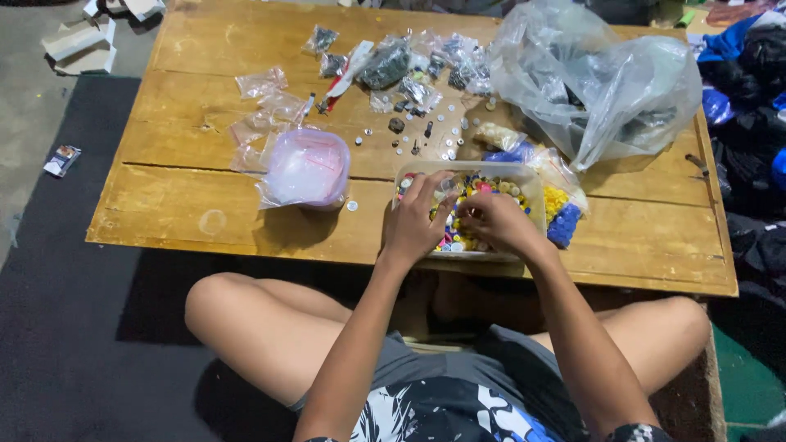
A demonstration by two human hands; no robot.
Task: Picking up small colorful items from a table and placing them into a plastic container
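Observation:
A clear rectangular plastic tub (532, 176) of small multicoloured buttons or beads stands on a low wooden table (213, 209) in front of me. Both my hands are over it. My left hand (417, 221) holds a small clear plastic bag at its fingertips above the tub's left half. My right hand (495, 219) reaches into the coloured pieces, fingers pinched together; what it pinches is too small to tell.
A pink-tinted tub stuffed with clear bags (307, 168) stands to the left. Small filled bags (393, 61) and loose buttons (409, 135) lie behind. A big clear plastic sack (598, 82) sits at back right. Bags of yellow and blue pieces (563, 214) lie right of the tub.

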